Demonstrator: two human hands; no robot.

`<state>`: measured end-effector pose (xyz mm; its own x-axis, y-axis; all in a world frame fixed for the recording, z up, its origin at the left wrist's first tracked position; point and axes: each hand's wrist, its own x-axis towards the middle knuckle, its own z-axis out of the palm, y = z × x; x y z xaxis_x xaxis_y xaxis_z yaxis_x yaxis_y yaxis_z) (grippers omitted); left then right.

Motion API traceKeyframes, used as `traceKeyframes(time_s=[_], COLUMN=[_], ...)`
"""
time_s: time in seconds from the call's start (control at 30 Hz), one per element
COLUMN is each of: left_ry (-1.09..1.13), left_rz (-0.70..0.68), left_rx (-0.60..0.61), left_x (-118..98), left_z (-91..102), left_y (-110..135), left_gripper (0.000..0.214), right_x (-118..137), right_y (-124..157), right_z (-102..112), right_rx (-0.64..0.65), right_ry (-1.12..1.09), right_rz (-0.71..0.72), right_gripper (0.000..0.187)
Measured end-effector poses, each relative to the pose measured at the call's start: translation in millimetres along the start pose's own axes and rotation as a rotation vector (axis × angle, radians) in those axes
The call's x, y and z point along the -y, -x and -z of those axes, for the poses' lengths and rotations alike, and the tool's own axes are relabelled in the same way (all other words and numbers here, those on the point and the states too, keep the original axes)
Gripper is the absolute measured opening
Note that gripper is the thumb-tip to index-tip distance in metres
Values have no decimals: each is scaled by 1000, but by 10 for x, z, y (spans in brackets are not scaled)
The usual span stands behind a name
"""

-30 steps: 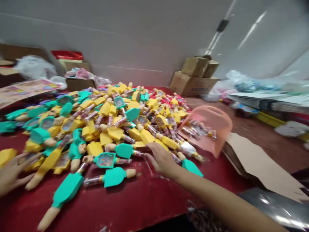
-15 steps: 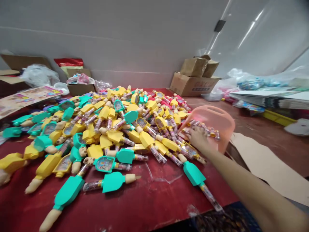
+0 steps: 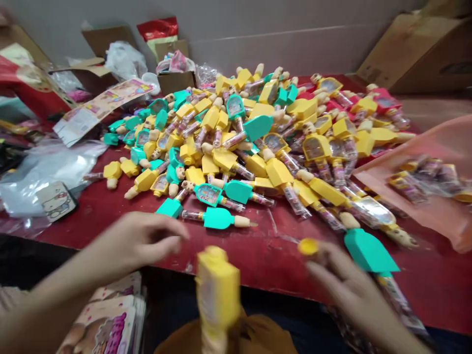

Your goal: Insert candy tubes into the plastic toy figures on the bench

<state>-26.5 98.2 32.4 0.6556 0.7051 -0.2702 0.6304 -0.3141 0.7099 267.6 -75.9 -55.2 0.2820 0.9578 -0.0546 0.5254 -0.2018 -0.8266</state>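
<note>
Our left hand [image 3: 143, 241] is empty, thumb and fingers apart; our right hand [image 3: 346, 280] pinches a small round yellow plastic cap [image 3: 308, 247], seemingly leaving its face clear. Between them, nearer us, a blocky yellow plastic toy [image 3: 219, 290] stands upright, perhaps lap-propped (its support is unclear).

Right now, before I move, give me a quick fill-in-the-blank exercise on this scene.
1. The small round yellow piece is held in the person's ____ hand.
2. The table under the heap of toys is coloured ____.
3. Nearest the camera, the upright toy is mostly ____.
4. Seen from the camera, the small square cartoon card lies to the heap's ____.

Missing words: right; red; yellow; left.
</note>
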Motion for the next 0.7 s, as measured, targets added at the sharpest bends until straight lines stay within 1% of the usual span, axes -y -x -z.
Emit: traceKeyframes(time_s=[0.03,0.07,0.13,0.17,0.2,0.23,0.27,0.3,0.37,0.43,0.5,0.53,0.6,0.63,0.7], left_ry=[120,241,274,280,310,363,430,493,551,490,415,387,328,294,214], left_rz=[33,26,22,8,-29,-64,-90,-99,-62,15,93,135,222,259,337], left_rx=[101,146,88,48,0,-14,2,41,161,256,374,438,511,513,477], left_x=[-25,-32,9,48,90,128,158,178,196,209,239,260,303,320,331], left_z=[-257,-529,-1054,-1276,-1457,-1592,-1680,-1726,-1712,-1603,-1454,-1381,-1271,-1241,-1237], left_y=[-108,-192,-240,-200,-126,-32,69,164,311,398,451,469,480,466,395], left_gripper=[20,20,24,26,29,32,36,41,60,74,76,71,47,38,34], right_x=[49,82,103,98,88,78,73,74,99,138,160,158,133,117,89], right_y=[93,170,280,315,342,362,377,388,405,419,438,449,473,487,514], right_z=[-222,-428,-754,-861,-931,-968,-981,-977,-956,-956,-993,-1021,-1084,-1112,-1150], right_rx=[143,216,248,245,242,251,272,300,368,458,532,563,590,581,566], right_ry=[-138,-236,-291,-294,-295,-308,-336,-365,-414,-450,-486,-510,-542,-548,-547], right_rz=[20,32,92,116,133,139,134,124,116,95,63,53,32,16,-28], right_gripper=[22,21,17,15,15,15,15,16,17,19,22,25,32,35,40])
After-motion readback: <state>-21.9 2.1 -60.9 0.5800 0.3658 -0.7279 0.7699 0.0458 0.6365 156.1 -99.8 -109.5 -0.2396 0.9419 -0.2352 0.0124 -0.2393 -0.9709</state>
